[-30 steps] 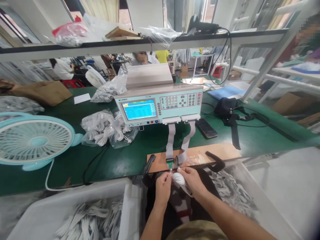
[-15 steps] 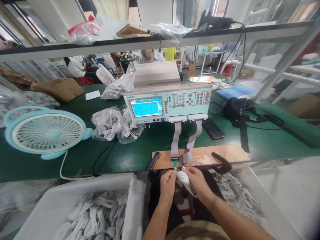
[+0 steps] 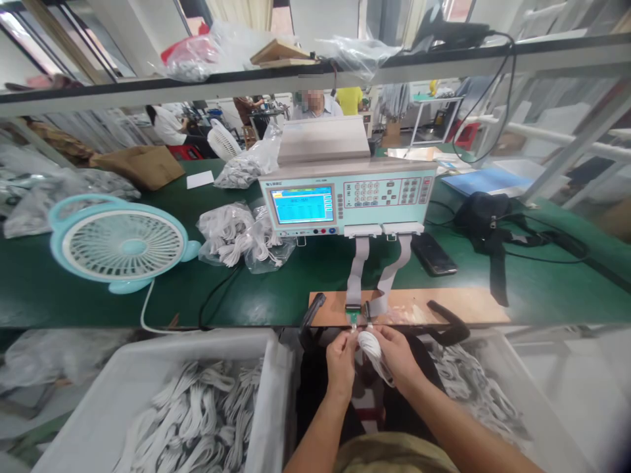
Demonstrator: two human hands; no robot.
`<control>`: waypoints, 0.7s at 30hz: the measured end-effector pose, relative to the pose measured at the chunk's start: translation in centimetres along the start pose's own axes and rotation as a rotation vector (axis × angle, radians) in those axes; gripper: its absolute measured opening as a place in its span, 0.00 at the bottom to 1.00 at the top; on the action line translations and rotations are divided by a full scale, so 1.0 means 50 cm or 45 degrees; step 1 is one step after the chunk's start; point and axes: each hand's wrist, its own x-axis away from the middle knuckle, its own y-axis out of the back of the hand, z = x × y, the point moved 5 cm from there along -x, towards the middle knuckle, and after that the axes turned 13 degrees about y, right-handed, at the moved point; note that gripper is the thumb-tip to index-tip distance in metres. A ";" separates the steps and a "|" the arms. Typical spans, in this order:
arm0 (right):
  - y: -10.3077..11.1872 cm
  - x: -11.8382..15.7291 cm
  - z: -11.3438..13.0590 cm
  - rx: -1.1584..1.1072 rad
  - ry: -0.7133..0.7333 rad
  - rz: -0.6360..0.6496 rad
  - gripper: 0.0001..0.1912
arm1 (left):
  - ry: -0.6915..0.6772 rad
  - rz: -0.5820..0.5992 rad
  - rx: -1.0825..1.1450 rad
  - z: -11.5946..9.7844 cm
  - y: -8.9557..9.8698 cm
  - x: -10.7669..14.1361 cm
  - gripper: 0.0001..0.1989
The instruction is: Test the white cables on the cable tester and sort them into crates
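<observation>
A bundled white cable [image 3: 373, 355] hangs between my two hands at the front edge of the green table. My left hand [image 3: 342, 361] pinches one cable end at a small green board [image 3: 353, 317]. With fingers closed, my right hand [image 3: 394, 353] grips the other end and the bundle, just below a black connector [image 3: 367, 311]. Two grey ribbon cables [image 3: 359, 266] run from these connectors up to the tester [image 3: 345, 203], whose blue screen is lit. The board and connector rest at the edge of a wooden strip [image 3: 458, 304].
White bins of cables stand at the left [image 3: 123, 368] and right [image 3: 497, 368] below the table. A light-blue fan [image 3: 133, 246], bagged cables [image 3: 227, 230], a phone [image 3: 434, 254] and a black bag [image 3: 483, 213] lie on the table. People sit beyond the shelf.
The view has shifted, so the scene sits further right. Text has appeared on the tester's screen. Both hands keep their hold at the connectors.
</observation>
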 end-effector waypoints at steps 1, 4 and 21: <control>0.001 0.000 -0.002 0.000 0.004 0.004 0.21 | -0.002 -0.004 0.016 -0.001 -0.002 0.001 0.19; 0.006 -0.003 -0.008 0.027 0.036 -0.009 0.20 | -0.018 -0.026 0.033 0.001 -0.008 -0.002 0.20; 0.030 -0.019 -0.008 0.432 0.029 -0.043 0.17 | -0.094 -0.834 -0.156 -0.093 0.449 0.099 0.04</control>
